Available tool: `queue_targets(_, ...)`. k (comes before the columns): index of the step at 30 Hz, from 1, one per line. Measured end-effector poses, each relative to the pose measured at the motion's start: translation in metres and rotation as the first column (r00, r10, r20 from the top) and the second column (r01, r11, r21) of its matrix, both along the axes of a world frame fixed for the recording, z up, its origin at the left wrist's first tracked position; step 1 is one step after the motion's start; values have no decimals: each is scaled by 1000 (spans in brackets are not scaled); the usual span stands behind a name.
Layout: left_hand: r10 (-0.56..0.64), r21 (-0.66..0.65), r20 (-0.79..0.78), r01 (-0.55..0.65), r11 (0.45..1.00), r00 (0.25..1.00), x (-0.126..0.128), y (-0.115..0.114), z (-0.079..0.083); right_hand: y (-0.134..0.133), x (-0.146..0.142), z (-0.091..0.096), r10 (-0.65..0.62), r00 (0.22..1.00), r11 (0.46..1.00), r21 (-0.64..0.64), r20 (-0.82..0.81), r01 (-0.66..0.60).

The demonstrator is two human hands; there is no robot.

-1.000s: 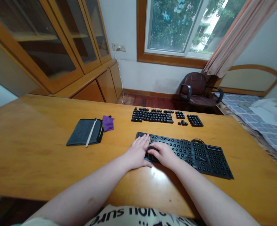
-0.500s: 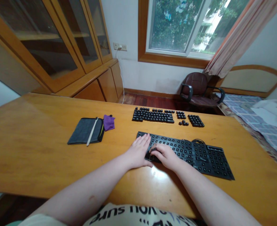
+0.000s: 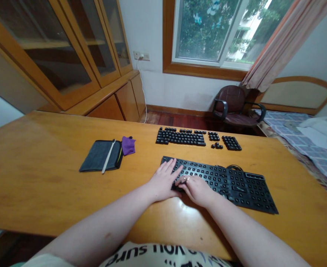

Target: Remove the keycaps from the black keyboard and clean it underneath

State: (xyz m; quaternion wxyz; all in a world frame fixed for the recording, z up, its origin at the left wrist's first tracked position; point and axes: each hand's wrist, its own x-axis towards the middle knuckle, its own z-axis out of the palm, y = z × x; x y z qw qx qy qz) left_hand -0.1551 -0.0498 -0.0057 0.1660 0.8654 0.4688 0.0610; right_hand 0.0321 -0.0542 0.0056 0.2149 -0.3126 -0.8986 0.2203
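Observation:
A black keyboard base (image 3: 215, 177) with its keycaps off lies on the wooden desk, bare switch posts showing in rows. My left hand (image 3: 163, 181) rests flat over its left end, fingers spread across the corner. Beside it, my right hand (image 3: 196, 188) is closed at the lower left part of the base, its fingertips pinched together around something small and dark that is mostly hidden. Behind the base, loose black keycaps (image 3: 182, 137) are laid out in keyboard order, with a number pad block of keycaps (image 3: 231, 143) to the right.
To the left lie a dark grey zip pouch (image 3: 96, 155), a white flat stick (image 3: 108, 157) on top of it, and a purple cloth (image 3: 128, 146). A coiled cable (image 3: 235, 168) sits behind the base. Beyond the desk (image 3: 41, 178) stands a brown armchair (image 3: 231, 102).
My right hand has shifted slightly and turned over the lower left of the base. The fingers of my left hand have spread wider. The dark item shows less.

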Motion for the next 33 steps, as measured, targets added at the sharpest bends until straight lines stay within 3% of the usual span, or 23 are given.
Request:
queue_targets(4, -5, 0, -8, 5, 1000, 1000, 0, 0, 1, 0, 0, 0, -44, 996, 999, -19, -76, 43)
queue_targets(11, 0, 13, 1, 0, 1000, 1000, 0, 0, -2, -1, 5, 2, -265, 924, 948, -251, -276, 196)
queue_targets(15, 27, 1, 67, -27, 1000, 997, 0, 0, 2, 1, 8, 0, -334, 864, 919, -333, -377, 210)
queue_targets(19, -7, 19, 273, 2, 1000, 962, 3, -3, 12, 1, 11, 4, -304, 861, 936, -298, -408, 189)
queue_targets(24, 42, -134, 511, 31, 990, 859, 14, -8, 17, -2, 11, 9, -202, 900, 972, -191, -386, 137)
queue_targets(33, 110, -160, 629, -10, 987, 770, 18, -10, 9, 0, 21, 3, -213, 836, 977, -131, -506, 170)
